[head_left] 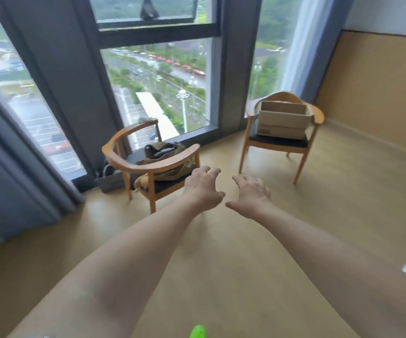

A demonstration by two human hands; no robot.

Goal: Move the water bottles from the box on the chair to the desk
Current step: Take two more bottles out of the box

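Beyond both hands [226, 191] — bare floor [245, 252]

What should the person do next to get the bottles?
Probably walk toward the far chair by the window. The cardboard box sits on its seat, well beyond both the left hand and right hand, which hold nothing. No bottles show from here.

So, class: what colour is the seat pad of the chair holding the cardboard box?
Black, on the wooden chair under the cardboard box; head view.
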